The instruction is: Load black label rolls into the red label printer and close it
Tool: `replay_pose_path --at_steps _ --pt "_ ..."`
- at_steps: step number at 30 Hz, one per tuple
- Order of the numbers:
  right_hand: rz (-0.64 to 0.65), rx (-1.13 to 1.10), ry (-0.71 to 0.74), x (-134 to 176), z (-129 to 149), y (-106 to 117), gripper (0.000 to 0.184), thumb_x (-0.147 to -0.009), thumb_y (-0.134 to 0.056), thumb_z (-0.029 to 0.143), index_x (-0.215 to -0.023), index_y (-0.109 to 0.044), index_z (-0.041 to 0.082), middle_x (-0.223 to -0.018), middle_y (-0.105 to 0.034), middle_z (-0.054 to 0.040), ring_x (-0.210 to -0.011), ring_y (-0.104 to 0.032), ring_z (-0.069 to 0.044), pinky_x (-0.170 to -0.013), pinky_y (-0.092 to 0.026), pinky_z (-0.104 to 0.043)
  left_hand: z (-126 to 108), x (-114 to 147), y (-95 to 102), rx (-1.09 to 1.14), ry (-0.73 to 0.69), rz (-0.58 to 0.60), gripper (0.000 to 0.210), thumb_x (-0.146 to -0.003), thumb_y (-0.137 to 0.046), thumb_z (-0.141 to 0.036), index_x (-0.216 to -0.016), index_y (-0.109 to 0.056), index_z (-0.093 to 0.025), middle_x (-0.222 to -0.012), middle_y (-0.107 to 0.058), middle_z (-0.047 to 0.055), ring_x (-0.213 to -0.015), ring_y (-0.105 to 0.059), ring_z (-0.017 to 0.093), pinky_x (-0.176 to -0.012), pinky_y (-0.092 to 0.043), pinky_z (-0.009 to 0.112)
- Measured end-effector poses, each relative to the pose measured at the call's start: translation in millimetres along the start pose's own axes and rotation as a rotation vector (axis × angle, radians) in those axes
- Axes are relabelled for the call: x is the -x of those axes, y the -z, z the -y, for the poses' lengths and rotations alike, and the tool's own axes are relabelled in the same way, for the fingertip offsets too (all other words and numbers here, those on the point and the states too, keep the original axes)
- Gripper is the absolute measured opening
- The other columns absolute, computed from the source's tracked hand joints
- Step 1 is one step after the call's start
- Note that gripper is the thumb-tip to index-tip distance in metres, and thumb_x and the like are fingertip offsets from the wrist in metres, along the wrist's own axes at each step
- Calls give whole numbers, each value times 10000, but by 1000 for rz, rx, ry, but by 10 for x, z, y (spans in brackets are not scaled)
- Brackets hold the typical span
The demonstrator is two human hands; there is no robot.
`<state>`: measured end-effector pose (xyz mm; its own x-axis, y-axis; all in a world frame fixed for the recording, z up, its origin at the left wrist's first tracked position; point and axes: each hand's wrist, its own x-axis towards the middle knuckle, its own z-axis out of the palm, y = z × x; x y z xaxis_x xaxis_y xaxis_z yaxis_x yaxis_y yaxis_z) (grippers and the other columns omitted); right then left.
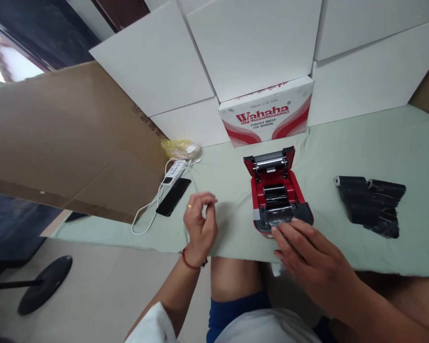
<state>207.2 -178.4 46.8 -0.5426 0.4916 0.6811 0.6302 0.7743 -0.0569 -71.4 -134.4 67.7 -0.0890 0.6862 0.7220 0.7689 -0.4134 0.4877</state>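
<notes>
A small red and black label printer (296, 190) stands on the table with its lid (270, 162) raised. Inside lies a roll of shiny black ribbon film (276, 193), and the film stretches forward over the printer's front edge. My right hand (307, 252) has its fingertips on the film at that edge, the fingers close together; part of its thumb is hidden underneath. To the left of the printer, my left hand (201, 224) hovers over the table's near edge, apart from the printer. Its fingers are curled against the thumb, and nothing shows between them.
Two partly unrolled black film rolls (370, 202) lie at the right. Left are a black phone (173, 196), a white power strip (174, 172) with cable, and a yellowish plastic bag (181, 149). A Wahaha carton (268, 114) stands behind; a cardboard sheet (75, 143) leans left.
</notes>
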Motion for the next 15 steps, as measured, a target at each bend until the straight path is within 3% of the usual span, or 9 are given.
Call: replay_pose_path --at_steps 2,4,7,10,13,15 --pt "9 18 1 27 6 -23 449 -929 -658 93 -1377 -647 57 -1318 -713 -136 -1220 -646 -280 -1129 -543 -436 -134 -339 -155 -8 -63 -15 195 -1027 -505 -282 -1124 -659 -214 -1199 -656 75 -1194 -598 219 -1069 -483 408" --pt "26 25 4 59 6 -46 470 -927 -638 71 -1397 -633 59 -1336 -704 -132 -1227 -643 -281 -1142 -536 -442 -258 -636 -332 62 -105 87 354 -1087 -382 -383 -1312 -599 -216 -1361 -609 96 -1339 -534 218 -1177 -420 437" --pt "47 24 4 100 -1 -75 497 -938 -630 82 -1434 -606 66 -1361 -690 -129 -1255 -628 -282 -1153 -530 -446 -425 -914 -543 124 -138 335 504 -1117 -242 -449 -1325 -618 -187 -1307 -654 95 -1335 -560 208 -1201 -404 440" --pt "39 3 -1 115 -5 -93 519 -941 -624 74 -1459 -583 64 -1376 -679 -130 -1282 -608 -287 -1158 -526 -453 -546 -934 -586 90 -179 487 594 -1115 -208 -480 -1226 -692 -155 -1198 -717 105 -1160 -661 216 -1069 -510 419" --pt "9 -25 -7 100 4 -92 488 -946 -614 68 -1433 -600 42 -1356 -686 -142 -1269 -614 -285 -1157 -525 -457 -582 -745 -488 87 -225 529 569 -1119 -244 -441 -1151 -740 -164 -1103 -771 89 -1037 -709 198 -966 -564 379" --pt "-14 -32 -14 83 11 -81 449 -951 -602 65 -1399 -626 38 -1323 -703 -146 -1249 -625 -278 -1135 -541 -442 -569 -574 -416 105 -268 618 526 -1119 -281 -378 -1124 -765 -171 -1131 -791 87 -1066 -728 191 -961 -583 364"
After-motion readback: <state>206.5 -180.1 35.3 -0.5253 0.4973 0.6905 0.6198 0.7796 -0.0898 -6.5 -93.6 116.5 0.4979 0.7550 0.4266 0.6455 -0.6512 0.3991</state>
